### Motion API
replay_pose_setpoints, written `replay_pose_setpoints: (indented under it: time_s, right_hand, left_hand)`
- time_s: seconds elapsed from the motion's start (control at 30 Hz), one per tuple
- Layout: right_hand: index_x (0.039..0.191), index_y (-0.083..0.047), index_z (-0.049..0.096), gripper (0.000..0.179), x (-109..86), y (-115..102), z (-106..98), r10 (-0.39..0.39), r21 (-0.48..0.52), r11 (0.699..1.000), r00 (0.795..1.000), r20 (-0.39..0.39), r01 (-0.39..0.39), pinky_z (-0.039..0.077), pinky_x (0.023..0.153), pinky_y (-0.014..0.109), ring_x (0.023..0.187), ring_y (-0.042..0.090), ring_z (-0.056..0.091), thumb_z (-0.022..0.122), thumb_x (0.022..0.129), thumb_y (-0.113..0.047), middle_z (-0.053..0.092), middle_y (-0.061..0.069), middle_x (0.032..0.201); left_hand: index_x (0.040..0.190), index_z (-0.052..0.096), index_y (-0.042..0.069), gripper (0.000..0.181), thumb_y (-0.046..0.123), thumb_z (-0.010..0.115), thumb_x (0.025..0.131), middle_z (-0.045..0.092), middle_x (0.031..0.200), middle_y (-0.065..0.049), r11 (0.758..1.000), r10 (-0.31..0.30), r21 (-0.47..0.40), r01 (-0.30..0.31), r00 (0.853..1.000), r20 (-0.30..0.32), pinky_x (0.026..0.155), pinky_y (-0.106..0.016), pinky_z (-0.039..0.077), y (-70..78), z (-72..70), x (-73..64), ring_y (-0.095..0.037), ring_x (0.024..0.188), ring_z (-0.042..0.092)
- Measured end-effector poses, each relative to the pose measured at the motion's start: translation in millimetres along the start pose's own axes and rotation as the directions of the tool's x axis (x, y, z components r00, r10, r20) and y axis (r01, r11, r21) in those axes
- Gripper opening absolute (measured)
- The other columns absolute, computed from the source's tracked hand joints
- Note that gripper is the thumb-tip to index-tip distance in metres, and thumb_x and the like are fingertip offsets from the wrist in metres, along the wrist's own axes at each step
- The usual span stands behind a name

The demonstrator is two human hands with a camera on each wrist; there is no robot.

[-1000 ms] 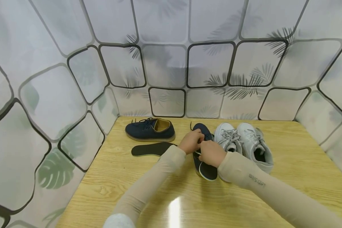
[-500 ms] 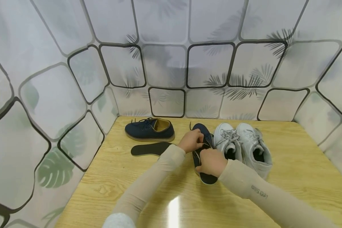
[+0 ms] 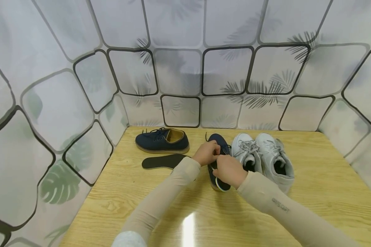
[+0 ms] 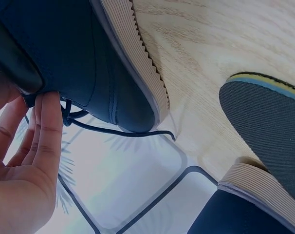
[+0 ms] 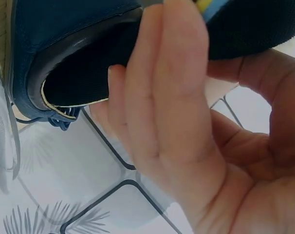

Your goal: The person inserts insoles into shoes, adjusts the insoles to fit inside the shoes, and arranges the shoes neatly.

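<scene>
In the head view a navy lace-up shoe (image 3: 215, 138) points away from me between both hands. My left hand (image 3: 208, 152) pinches the edge of its opening near the laces; the left wrist view has the fingers and thumb (image 4: 2, 92) at the dark tongue (image 4: 13, 61). My right hand (image 3: 230, 170) grips a black insole (image 3: 223, 185) with a pale edge. The insole's front part lies inside the shoe's opening, while its heel end sticks up above the shoe's heel. In the right wrist view the insole (image 5: 264, 31) sits between thumb and fingers.
A second navy shoe (image 3: 160, 141) lies sideways at the back left, with another dark insole (image 3: 162, 162) in front of it. Two white sneakers (image 3: 273, 154) stand close on the right. Patterned cloth (image 3: 179, 75) walls the wooden table (image 3: 117, 202) at the back and sides.
The right hand first drew slightly nearer to me, then moved forward again. The insole's heel end has shifted forward toward the shoe. The left hand has stayed at the shoe's opening.
</scene>
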State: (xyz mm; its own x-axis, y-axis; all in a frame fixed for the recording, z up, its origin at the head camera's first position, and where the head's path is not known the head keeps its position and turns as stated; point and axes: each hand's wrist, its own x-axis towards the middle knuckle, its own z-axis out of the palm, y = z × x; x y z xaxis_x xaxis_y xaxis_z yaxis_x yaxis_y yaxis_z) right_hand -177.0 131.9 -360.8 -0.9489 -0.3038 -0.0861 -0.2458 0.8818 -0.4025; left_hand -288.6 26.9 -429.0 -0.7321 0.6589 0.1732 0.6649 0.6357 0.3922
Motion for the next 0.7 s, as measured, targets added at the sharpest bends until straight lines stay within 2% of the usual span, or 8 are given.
replay_pose_setpoints:
  time_s: [0.23, 0.3, 0.4, 0.53, 0.7]
  right_hand:
    - [0.053, -0.012, 0.041, 0.043, 13.1, 2, 10, 0.013, -0.055, 0.998, 0.997, -0.081, -0.017, 0.024, 0.043, 0.022, 0.041, 0.011, 0.032, 0.067, 0.087, -0.007, 0.032, -0.002, 0.048]
    - [0.057, -0.011, 0.043, 0.040, 11.8, 2, 12, 0.010, -0.097, 0.995, 0.997, -0.083, -0.018, 0.025, 0.043, 0.023, 0.042, 0.012, 0.034, 0.068, 0.089, -0.012, 0.033, -0.001, 0.049]
    - [0.061, -0.010, 0.045, 0.039, 3.2, 0, 12, 0.018, -0.127, 0.992, 0.999, -0.036, -0.023, 0.028, 0.043, 0.025, 0.042, 0.015, 0.039, 0.070, 0.088, -0.022, 0.037, 0.001, 0.049]
    - [0.065, -0.008, 0.048, 0.036, -7.7, -3, 10, 0.030, -0.071, 0.997, 0.999, 0.020, -0.029, 0.032, 0.044, 0.027, 0.045, 0.017, 0.045, 0.074, 0.084, -0.023, 0.044, 0.004, 0.053]
    - [0.058, -0.012, 0.040, 0.041, -6.0, 3, 11, 0.020, 0.047, 0.999, 0.999, -0.029, -0.018, 0.025, 0.043, 0.023, 0.040, 0.009, 0.029, 0.070, 0.085, -0.011, 0.032, -0.003, 0.048]
  left_hand:
    - [0.068, 0.056, 0.012, 0.024, 0.008, 0.070, 0.087, 0.045, 0.075, 0.001, 1.000, -0.012, -0.023, 0.012, 1.000, 0.001, 0.059, -0.021, 0.033, -0.1, 0.0, -0.2, -0.013, 0.063, 0.043]
    - [0.069, 0.057, 0.012, 0.022, 0.009, 0.070, 0.087, 0.045, 0.076, 0.001, 0.999, -0.016, -0.029, 0.016, 1.000, 0.004, 0.060, -0.021, 0.035, 0.0, -0.6, -0.2, -0.013, 0.064, 0.044]
    - [0.071, 0.058, 0.012, 0.020, 0.012, 0.070, 0.088, 0.047, 0.078, 0.001, 1.000, -0.009, -0.028, 0.009, 1.000, 0.007, 0.062, -0.021, 0.037, -0.4, -1.2, 0.1, -0.012, 0.067, 0.046]
    - [0.070, 0.058, 0.012, 0.021, 0.012, 0.070, 0.088, 0.048, 0.079, 0.001, 1.000, -0.001, -0.026, 0.001, 1.000, 0.005, 0.062, -0.020, 0.038, -1.8, -1.9, 0.0, -0.012, 0.068, 0.046]
    - [0.071, 0.058, 0.012, 0.021, 0.012, 0.072, 0.087, 0.048, 0.079, 0.001, 0.999, -0.012, -0.031, 0.012, 1.000, 0.003, 0.062, -0.021, 0.038, -1.5, -2.3, 0.0, -0.012, 0.068, 0.048]
